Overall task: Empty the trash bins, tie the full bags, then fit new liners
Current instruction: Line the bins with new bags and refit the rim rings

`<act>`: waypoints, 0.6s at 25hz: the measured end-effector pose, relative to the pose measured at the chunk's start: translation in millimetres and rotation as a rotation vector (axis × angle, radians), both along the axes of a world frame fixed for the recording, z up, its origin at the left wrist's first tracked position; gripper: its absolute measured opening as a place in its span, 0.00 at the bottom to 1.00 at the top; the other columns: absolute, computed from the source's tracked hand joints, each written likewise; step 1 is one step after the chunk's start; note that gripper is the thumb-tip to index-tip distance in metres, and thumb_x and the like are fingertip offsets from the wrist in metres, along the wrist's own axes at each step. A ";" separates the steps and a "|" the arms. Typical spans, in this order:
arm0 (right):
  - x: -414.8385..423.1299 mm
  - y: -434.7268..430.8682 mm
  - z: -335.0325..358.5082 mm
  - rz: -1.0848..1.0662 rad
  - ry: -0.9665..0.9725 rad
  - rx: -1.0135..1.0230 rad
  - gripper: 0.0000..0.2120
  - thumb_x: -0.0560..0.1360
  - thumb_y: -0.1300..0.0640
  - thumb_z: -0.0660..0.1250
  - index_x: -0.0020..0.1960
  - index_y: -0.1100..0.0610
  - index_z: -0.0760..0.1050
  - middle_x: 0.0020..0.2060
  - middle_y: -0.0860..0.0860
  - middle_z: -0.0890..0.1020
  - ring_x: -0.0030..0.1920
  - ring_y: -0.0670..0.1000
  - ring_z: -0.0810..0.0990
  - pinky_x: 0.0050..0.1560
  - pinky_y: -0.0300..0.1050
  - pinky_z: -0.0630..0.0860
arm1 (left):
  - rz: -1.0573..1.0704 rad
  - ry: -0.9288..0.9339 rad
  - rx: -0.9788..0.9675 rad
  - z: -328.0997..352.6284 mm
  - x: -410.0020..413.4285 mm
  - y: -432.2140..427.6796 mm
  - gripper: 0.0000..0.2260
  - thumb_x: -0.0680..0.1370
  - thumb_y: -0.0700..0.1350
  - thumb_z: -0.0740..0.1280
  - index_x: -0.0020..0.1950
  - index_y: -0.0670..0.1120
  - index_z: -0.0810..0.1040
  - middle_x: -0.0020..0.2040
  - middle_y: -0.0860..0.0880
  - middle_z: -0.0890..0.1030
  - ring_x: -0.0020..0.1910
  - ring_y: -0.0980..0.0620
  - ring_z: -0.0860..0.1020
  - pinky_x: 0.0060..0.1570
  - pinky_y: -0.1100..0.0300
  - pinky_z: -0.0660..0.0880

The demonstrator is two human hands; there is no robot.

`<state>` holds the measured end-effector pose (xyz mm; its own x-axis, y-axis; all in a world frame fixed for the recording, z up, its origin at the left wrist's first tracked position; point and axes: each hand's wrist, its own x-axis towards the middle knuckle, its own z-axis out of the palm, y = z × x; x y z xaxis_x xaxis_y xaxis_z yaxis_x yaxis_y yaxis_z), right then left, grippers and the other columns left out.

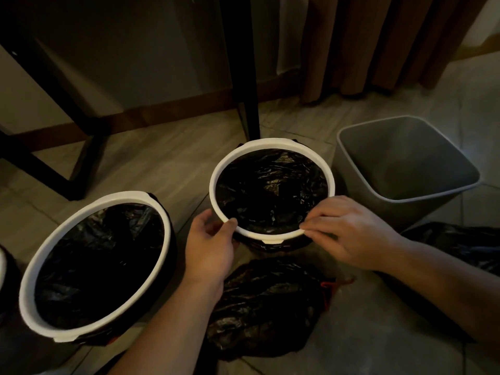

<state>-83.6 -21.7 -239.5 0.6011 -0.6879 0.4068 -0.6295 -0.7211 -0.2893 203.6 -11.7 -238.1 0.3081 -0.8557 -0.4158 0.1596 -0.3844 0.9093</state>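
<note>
A round bin with a white rim ring (pixel 273 143) and a black liner (pixel 273 185) inside stands on the floor in the middle. My left hand (pixel 209 243) grips the ring's near-left edge, thumb on top. My right hand (pixel 343 228) pinches the ring's near-right edge with its fingertips. A second round bin (pixel 94 201) with a white ring and black liner stands at the left. A grey square bin (pixel 405 161) without a liner stands at the right. A full black bag with a red tie (pixel 270 301) lies on the floor between my forearms.
Another black bag (pixel 465 244) lies at the right behind my right forearm. Black table legs (pixel 243 77) rise behind the middle bin, and a black frame (pixel 54 147) stands at the left. Brown curtains (pixel 378 41) hang at the back right. A third white rim (pixel 2 263) shows at the far left edge.
</note>
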 end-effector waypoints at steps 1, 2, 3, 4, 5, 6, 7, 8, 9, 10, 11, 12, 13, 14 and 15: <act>1.1 1.6 -5.1 -0.017 -0.034 0.018 0.11 0.83 0.50 0.69 0.61 0.51 0.86 0.55 0.45 0.84 0.58 0.41 0.80 0.67 0.48 0.76 | -0.009 0.002 0.010 -5.0 0.0 0.1 0.18 0.79 0.48 0.76 0.67 0.56 0.78 0.55 0.55 0.88 0.54 0.51 0.87 0.58 0.45 0.83; 2.5 2.9 -10.4 -0.034 -0.085 0.041 0.10 0.83 0.51 0.69 0.61 0.51 0.85 0.55 0.44 0.84 0.59 0.41 0.80 0.68 0.49 0.76 | -0.020 0.009 0.016 -8.7 -0.2 -0.2 0.15 0.80 0.48 0.75 0.66 0.56 0.79 0.54 0.55 0.88 0.54 0.51 0.87 0.56 0.46 0.84; 4.4 4.2 -15.8 -0.045 -0.148 0.066 0.09 0.83 0.52 0.70 0.60 0.51 0.85 0.55 0.44 0.84 0.59 0.41 0.80 0.70 0.51 0.74 | -0.030 0.014 0.020 -10.7 -0.3 -0.8 0.13 0.81 0.48 0.74 0.65 0.56 0.80 0.53 0.56 0.88 0.53 0.52 0.87 0.54 0.47 0.84; 6.9 5.5 -21.3 -0.052 -0.213 0.087 0.08 0.82 0.53 0.70 0.59 0.52 0.85 0.54 0.43 0.84 0.59 0.42 0.81 0.73 0.52 0.72 | -0.036 0.013 0.022 -11.3 -0.6 -1.5 0.11 0.81 0.48 0.73 0.63 0.57 0.81 0.52 0.57 0.88 0.52 0.53 0.87 0.50 0.50 0.84; 9.5 6.9 -25.9 -0.062 -0.260 0.104 0.07 0.81 0.53 0.70 0.57 0.52 0.85 0.53 0.43 0.84 0.59 0.42 0.81 0.76 0.53 0.69 | -0.036 0.007 0.023 -11.2 -1.2 -2.0 0.10 0.81 0.49 0.73 0.62 0.59 0.81 0.51 0.58 0.88 0.50 0.55 0.87 0.46 0.52 0.84; 12.2 7.9 -28.9 -0.075 -0.283 0.118 0.07 0.81 0.54 0.70 0.56 0.52 0.85 0.52 0.43 0.84 0.59 0.42 0.81 0.77 0.53 0.67 | -0.033 0.000 0.021 -11.0 -1.7 -2.3 0.09 0.82 0.49 0.72 0.60 0.59 0.81 0.50 0.59 0.88 0.49 0.56 0.87 0.43 0.55 0.84; 14.3 8.6 -30.6 -0.091 -0.291 0.136 0.06 0.81 0.53 0.70 0.55 0.51 0.84 0.52 0.42 0.84 0.60 0.42 0.81 0.78 0.52 0.66 | -0.027 -0.005 0.019 -10.7 -2.3 -2.4 0.08 0.82 0.48 0.72 0.59 0.60 0.82 0.49 0.59 0.87 0.47 0.56 0.87 0.39 0.58 0.83; 15.2 9.4 -30.9 -0.107 -0.282 0.149 0.06 0.80 0.52 0.70 0.55 0.51 0.84 0.52 0.42 0.84 0.60 0.42 0.81 0.78 0.52 0.65 | -0.021 -0.003 0.022 -9.8 -3.2 -2.0 0.07 0.82 0.48 0.71 0.59 0.59 0.82 0.48 0.59 0.87 0.46 0.56 0.87 0.37 0.60 0.82; 14.9 9.6 -30.2 -0.128 -0.268 0.161 0.06 0.80 0.50 0.71 0.54 0.51 0.83 0.51 0.42 0.84 0.60 0.41 0.80 0.78 0.51 0.65 | -0.017 0.009 0.032 -8.3 -4.5 -1.5 0.07 0.82 0.48 0.71 0.59 0.58 0.82 0.47 0.57 0.88 0.45 0.55 0.87 0.36 0.61 0.82; 15.1 8.7 -26.5 -0.146 -0.246 0.157 0.07 0.79 0.48 0.70 0.53 0.50 0.83 0.50 0.42 0.84 0.59 0.41 0.80 0.77 0.49 0.66 | -0.012 0.030 0.054 -6.3 -5.8 -1.7 0.07 0.82 0.48 0.71 0.59 0.55 0.81 0.47 0.54 0.88 0.44 0.53 0.88 0.36 0.59 0.82; 15.9 7.3 -20.9 -0.155 -0.225 0.159 0.08 0.79 0.46 0.70 0.53 0.49 0.82 0.49 0.41 0.83 0.57 0.41 0.80 0.75 0.48 0.68 | -0.006 0.052 0.086 -4.4 -7.6 -2.9 0.08 0.81 0.47 0.72 0.59 0.53 0.80 0.48 0.51 0.88 0.43 0.50 0.88 0.37 0.56 0.83; 18.3 4.6 -13.5 -0.156 -0.202 0.165 0.09 0.80 0.44 0.69 0.52 0.48 0.82 0.48 0.41 0.83 0.55 0.41 0.80 0.71 0.46 0.70 | -0.003 0.066 0.116 -2.8 -9.3 -4.8 0.10 0.80 0.47 0.73 0.59 0.51 0.79 0.49 0.47 0.88 0.44 0.47 0.88 0.38 0.54 0.84; 22.2 0.7 -6.0 -0.161 -0.172 0.181 0.09 0.80 0.43 0.67 0.52 0.47 0.81 0.47 0.39 0.82 0.54 0.40 0.79 0.66 0.44 0.73 | -0.003 0.066 0.134 -1.9 -10.7 -6.8 0.11 0.79 0.46 0.74 0.59 0.50 0.77 0.51 0.44 0.87 0.45 0.45 0.88 0.38 0.53 0.84; 27.3 -5.7 3.2 -0.171 -0.135 0.220 0.10 0.80 0.41 0.65 0.52 0.45 0.80 0.46 0.38 0.81 0.52 0.40 0.79 0.61 0.42 0.74 | -0.003 0.058 0.138 -1.1 -12.0 -8.3 0.12 0.78 0.45 0.74 0.58 0.49 0.75 0.53 0.43 0.85 0.47 0.44 0.88 0.38 0.52 0.84; 32.0 -15.6 14.0 -0.187 -0.096 0.301 0.10 0.80 0.39 0.64 0.53 0.43 0.80 0.46 0.37 0.81 0.51 0.38 0.79 0.57 0.40 0.75 | 0.002 0.046 0.135 -0.3 -13.3 -8.1 0.12 0.78 0.44 0.73 0.58 0.49 0.74 0.54 0.42 0.84 0.47 0.43 0.88 0.38 0.51 0.85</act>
